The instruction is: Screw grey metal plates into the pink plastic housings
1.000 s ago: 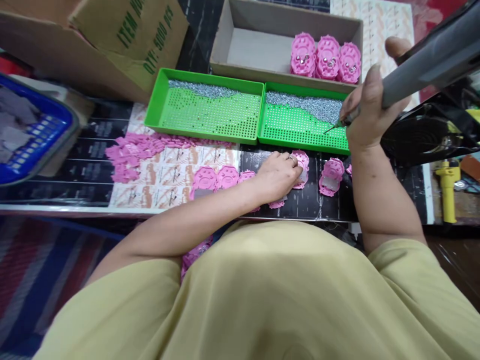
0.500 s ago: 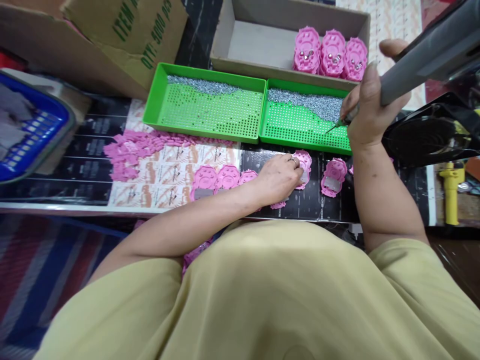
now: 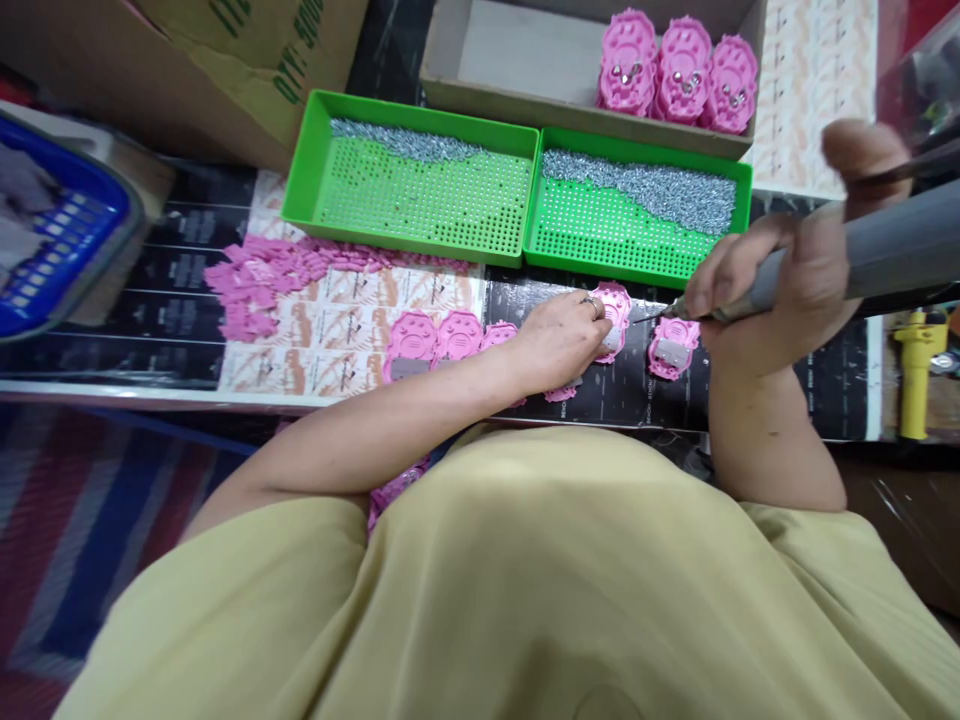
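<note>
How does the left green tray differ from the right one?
The left tray looks paler and yellower; the right tray is a brighter green. The left tray's metal bits form a thinner strip, while the right tray's heap is thicker. Both have perforated floors and sit side by side.

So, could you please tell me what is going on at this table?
The left hand touches a pink piece on the table. The right hand holds a grey tool, its thin tip close to that piece. Beyond are two green trays with small metal parts, then a cardboard box holding stacked pink pieces.
</note>
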A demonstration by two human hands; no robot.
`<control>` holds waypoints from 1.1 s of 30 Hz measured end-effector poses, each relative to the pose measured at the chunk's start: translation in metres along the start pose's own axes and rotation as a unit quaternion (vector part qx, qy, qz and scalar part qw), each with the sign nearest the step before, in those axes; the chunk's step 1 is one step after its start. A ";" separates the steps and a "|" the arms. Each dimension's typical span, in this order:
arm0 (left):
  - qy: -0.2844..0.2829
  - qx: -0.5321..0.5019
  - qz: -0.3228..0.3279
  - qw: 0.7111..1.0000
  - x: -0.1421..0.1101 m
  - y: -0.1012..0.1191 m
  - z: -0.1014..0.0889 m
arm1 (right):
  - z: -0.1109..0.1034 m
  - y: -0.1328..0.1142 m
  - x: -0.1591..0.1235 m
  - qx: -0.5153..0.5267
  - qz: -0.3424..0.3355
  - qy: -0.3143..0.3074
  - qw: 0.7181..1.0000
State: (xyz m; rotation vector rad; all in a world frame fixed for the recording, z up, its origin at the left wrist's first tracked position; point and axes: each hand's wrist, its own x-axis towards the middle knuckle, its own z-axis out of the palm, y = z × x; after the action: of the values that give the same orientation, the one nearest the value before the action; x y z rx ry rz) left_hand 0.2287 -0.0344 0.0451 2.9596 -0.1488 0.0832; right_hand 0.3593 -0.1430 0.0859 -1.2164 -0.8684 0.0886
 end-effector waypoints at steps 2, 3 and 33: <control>0.003 0.009 -0.002 1.000 0.000 0.001 0.000 | 0.010 0.005 -0.005 0.043 -0.061 0.037 0.997; 0.003 0.014 -0.002 1.000 0.000 0.001 0.000 | 0.014 0.008 -0.006 0.057 -0.076 0.045 0.994; 0.081 -0.078 -0.029 0.993 0.006 0.005 -0.003 | 0.022 -0.013 -0.011 0.081 -0.128 -0.004 0.988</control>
State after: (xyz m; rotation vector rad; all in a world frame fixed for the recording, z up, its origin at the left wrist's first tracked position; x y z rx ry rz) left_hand 0.2336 -0.0395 0.0495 2.7847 -0.0439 0.2881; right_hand 0.3334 -0.1364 0.0929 -0.9465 -0.9981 -0.0430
